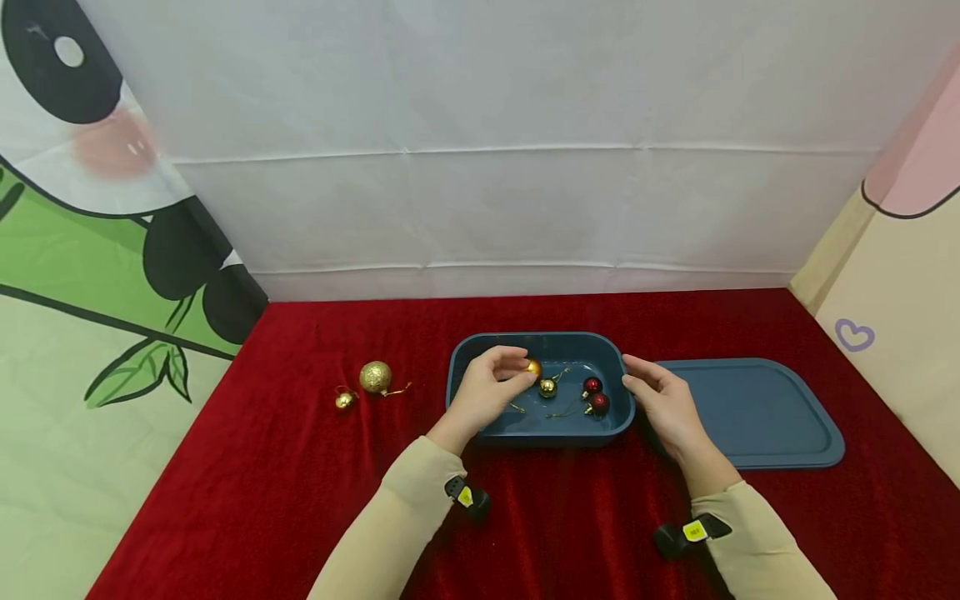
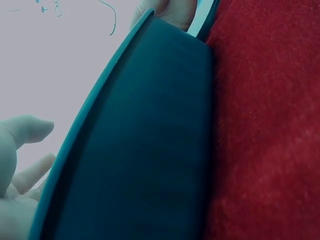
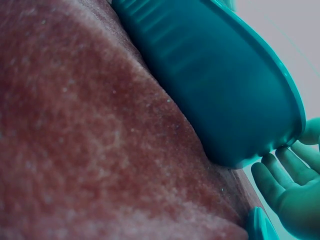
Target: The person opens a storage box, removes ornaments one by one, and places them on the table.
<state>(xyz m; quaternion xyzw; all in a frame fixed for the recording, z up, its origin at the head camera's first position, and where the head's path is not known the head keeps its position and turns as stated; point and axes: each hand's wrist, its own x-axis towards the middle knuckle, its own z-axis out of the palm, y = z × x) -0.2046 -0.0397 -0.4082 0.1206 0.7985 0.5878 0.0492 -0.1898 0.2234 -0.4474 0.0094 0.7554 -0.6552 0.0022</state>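
Note:
My left hand (image 1: pixel 487 390) is over the left part of a blue plastic box (image 1: pixel 555 440). Its thumb and fingers stand apart beside an orange-gold Christmas ball (image 1: pixel 535 367), partly hidden by the fingertips. In the left wrist view nothing shows between thumb and fingers. A shiny gold ball (image 1: pixel 548 387) and two dark red balls, one upper (image 1: pixel 592 386) and one lower (image 1: pixel 597 405), lie in the box. A gold cord (image 1: pixel 517 407) pokes out beneath my left hand. At the box's right end my right hand (image 1: pixel 667 406) holds the rim, fingers against the outer wall (image 3: pixel 235 90).
On the red cloth (image 1: pixel 300 492), left of the box, lie a glittery gold ball (image 1: pixel 375 377) and a smaller gold ball (image 1: pixel 344 401). A flat blue lid (image 1: pixel 757 412) lies to the right, partly behind my right hand. A white backdrop (image 1: pixel 525 208) rises behind.

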